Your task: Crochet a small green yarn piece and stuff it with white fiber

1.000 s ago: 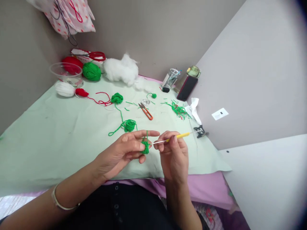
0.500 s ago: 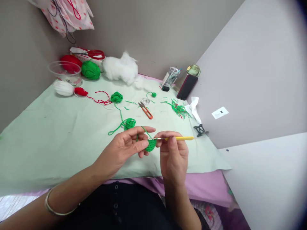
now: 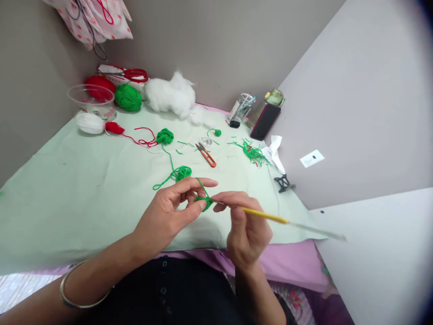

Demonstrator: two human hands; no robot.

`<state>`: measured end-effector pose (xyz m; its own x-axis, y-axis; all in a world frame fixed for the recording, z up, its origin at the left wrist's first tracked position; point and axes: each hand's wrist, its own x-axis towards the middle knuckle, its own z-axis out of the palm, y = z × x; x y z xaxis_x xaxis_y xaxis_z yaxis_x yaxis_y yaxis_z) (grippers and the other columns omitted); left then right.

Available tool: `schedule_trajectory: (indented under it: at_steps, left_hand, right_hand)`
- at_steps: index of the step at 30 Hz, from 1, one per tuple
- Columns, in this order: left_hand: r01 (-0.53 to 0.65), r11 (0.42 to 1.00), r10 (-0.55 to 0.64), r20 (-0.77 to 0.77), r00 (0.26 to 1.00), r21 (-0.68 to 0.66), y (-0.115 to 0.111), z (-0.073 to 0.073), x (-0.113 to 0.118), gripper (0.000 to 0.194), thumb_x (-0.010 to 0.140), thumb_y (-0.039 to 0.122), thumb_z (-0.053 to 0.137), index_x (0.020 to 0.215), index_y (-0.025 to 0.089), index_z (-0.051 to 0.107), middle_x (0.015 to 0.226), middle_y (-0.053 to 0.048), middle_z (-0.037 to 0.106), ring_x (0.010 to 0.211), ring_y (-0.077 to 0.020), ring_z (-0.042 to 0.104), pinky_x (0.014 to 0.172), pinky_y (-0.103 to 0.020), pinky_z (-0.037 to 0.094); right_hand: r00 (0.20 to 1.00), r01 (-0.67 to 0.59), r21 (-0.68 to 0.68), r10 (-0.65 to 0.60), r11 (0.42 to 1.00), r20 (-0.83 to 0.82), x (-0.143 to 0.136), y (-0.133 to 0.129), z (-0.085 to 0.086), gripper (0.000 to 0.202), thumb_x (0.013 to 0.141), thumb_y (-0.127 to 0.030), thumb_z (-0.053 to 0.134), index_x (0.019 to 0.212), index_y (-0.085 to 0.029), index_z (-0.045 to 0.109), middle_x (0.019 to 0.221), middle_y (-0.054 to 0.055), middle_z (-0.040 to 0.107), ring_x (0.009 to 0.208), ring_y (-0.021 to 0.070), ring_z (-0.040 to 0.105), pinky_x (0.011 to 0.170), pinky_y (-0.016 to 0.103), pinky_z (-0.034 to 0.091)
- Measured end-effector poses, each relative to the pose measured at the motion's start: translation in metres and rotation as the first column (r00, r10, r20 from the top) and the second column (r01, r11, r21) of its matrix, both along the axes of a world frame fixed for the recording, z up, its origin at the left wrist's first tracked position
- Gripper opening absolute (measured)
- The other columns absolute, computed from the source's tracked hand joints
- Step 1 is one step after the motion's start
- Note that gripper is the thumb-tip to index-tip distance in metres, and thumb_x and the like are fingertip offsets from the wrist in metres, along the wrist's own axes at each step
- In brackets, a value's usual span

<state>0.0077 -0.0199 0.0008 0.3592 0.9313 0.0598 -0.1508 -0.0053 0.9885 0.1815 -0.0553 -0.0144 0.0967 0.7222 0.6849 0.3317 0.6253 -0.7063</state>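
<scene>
My left hand [image 3: 176, 207] pinches a small green crochet piece [image 3: 207, 204] between thumb and fingers, partly hidden by them. A strand of green yarn runs over its raised index finger down to the piece. In my right hand [image 3: 248, 228] is a crochet hook [image 3: 265, 215] with a yellow handle, its fingers closed round it. The hook's tip reaches the edge of the green piece, and its back end slants down to the right, blurred. Just beyond my left hand lies a loose bundle of green yarn [image 3: 182, 173].
Orange thread snips [image 3: 206, 155], green yarn scraps [image 3: 253, 154] and another green yarn bundle [image 3: 164, 136] lie on the pale cloth. Behind are white stuffing [image 3: 171, 95], a green yarn ball [image 3: 128, 97], a plastic tub [image 3: 92, 101], a clear cup [image 3: 242, 108] and a phone [image 3: 265, 122] against a bottle.
My right hand has turned, tilting the hook from level to slanting down at the right. The green piece has shifted slightly left and shows less between the fingers.
</scene>
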Motion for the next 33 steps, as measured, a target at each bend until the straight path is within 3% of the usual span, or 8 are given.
schedule_trajectory:
  at_steps: [6, 10, 14, 18, 25, 28, 31, 33]
  left_hand:
    - [-0.101, 0.991, 0.103, 0.015, 0.995, -0.087, -0.003, 0.000, 0.010, 0.039, 0.085, 0.027, 0.084, 0.123, 0.029, 0.078, 0.091, 0.001, 0.065, 0.082, -0.0134, 0.055, 0.087, -0.029, 0.046]
    - [0.124, 0.911, 0.004, 0.309, 0.951, -0.394, -0.003, 0.000, 0.013, 0.051, 0.081, 0.031, 0.088, 0.130, 0.027, 0.075, 0.087, 0.002, 0.063, 0.070, -0.0089, 0.050, 0.071, -0.023, 0.045]
    - [0.239, 0.826, 0.010, 0.437, 0.900, -0.511, 0.002, 0.002, 0.010, 0.038, 0.081, 0.028, 0.087, 0.118, 0.021, 0.081, 0.072, 0.006, 0.053, 0.054, -0.0043, 0.029, 0.072, -0.023, 0.048]
    - [0.152, 0.899, 0.016, 0.378, 0.926, -0.411, 0.001, 0.004, 0.008, 0.036, 0.082, 0.023, 0.086, 0.118, 0.026, 0.082, 0.087, 0.001, 0.064, 0.078, -0.0101, 0.054, 0.078, -0.021, 0.048]
    - [-0.003, 0.949, 0.105, 0.308, 0.946, -0.314, -0.004, -0.002, 0.014, 0.039, 0.079, 0.024, 0.090, 0.117, 0.031, 0.083, 0.088, 0.002, 0.066, 0.085, -0.0111, 0.058, 0.081, -0.021, 0.048]
    - [0.135, 0.885, 0.067, 0.410, 0.910, -0.445, -0.002, -0.002, 0.014, 0.037, 0.079, 0.026, 0.090, 0.116, 0.026, 0.083, 0.084, 0.001, 0.066, 0.081, -0.0114, 0.059, 0.082, -0.022, 0.051]
    - [0.264, 0.796, 0.035, 0.477, 0.878, -0.545, 0.003, -0.001, 0.011, 0.026, 0.082, 0.026, 0.086, 0.107, 0.021, 0.086, 0.080, 0.001, 0.062, 0.065, -0.0072, 0.049, 0.087, -0.026, 0.054]
    - [0.244, 0.800, 0.061, 0.478, 0.876, -0.549, 0.005, 0.000, 0.009, 0.024, 0.082, 0.023, 0.086, 0.106, 0.022, 0.086, 0.076, 0.004, 0.058, 0.059, -0.0048, 0.040, 0.089, -0.026, 0.055]
  right_hand:
    - [0.941, 0.122, 0.314, -0.210, 0.942, 0.264, -0.006, 0.003, -0.015, 0.026, 0.102, -0.014, 0.057, 0.122, -0.022, 0.071, 0.102, 0.009, 0.077, 0.092, 0.0195, 0.074, 0.072, 0.035, 0.062]
    - [0.843, 0.215, 0.402, -0.377, 0.890, 0.384, -0.007, 0.003, -0.018, 0.035, 0.095, -0.009, 0.067, 0.122, -0.029, 0.075, 0.111, 0.007, 0.075, 0.096, 0.0203, 0.072, 0.076, 0.036, 0.063]
    - [0.977, 0.176, 0.172, -0.193, 0.969, 0.090, -0.006, 0.003, -0.007, 0.027, 0.103, -0.015, 0.054, 0.114, -0.027, 0.074, 0.097, 0.005, 0.076, 0.086, 0.0191, 0.071, 0.070, 0.035, 0.060]
    - [0.972, 0.007, -0.040, -0.016, 0.999, -0.233, -0.009, 0.008, 0.003, 0.022, 0.105, -0.022, 0.054, 0.100, -0.026, 0.075, 0.086, 0.002, 0.074, 0.076, 0.0157, 0.067, 0.064, 0.031, 0.056]
    - [0.991, 0.119, 0.053, -0.122, 0.992, 0.059, -0.016, 0.007, -0.008, 0.026, 0.099, -0.012, 0.062, 0.113, -0.029, 0.078, 0.099, 0.003, 0.077, 0.087, 0.0174, 0.073, 0.071, 0.032, 0.061]
    - [0.939, 0.194, 0.264, -0.257, 0.945, 0.228, -0.015, 0.005, -0.013, 0.035, 0.093, -0.005, 0.068, 0.117, -0.028, 0.079, 0.110, 0.007, 0.076, 0.095, 0.0197, 0.073, 0.076, 0.034, 0.062]
    - [0.967, 0.171, 0.199, -0.203, 0.965, 0.155, -0.011, 0.006, -0.010, 0.031, 0.096, -0.007, 0.064, 0.115, -0.026, 0.078, 0.103, 0.006, 0.078, 0.091, 0.0202, 0.073, 0.075, 0.035, 0.061]
    - [0.990, 0.142, 0.046, -0.141, 0.989, -0.031, -0.008, 0.008, -0.005, 0.023, 0.101, -0.014, 0.058, 0.108, -0.026, 0.077, 0.091, 0.004, 0.077, 0.080, 0.0181, 0.070, 0.068, 0.034, 0.058]
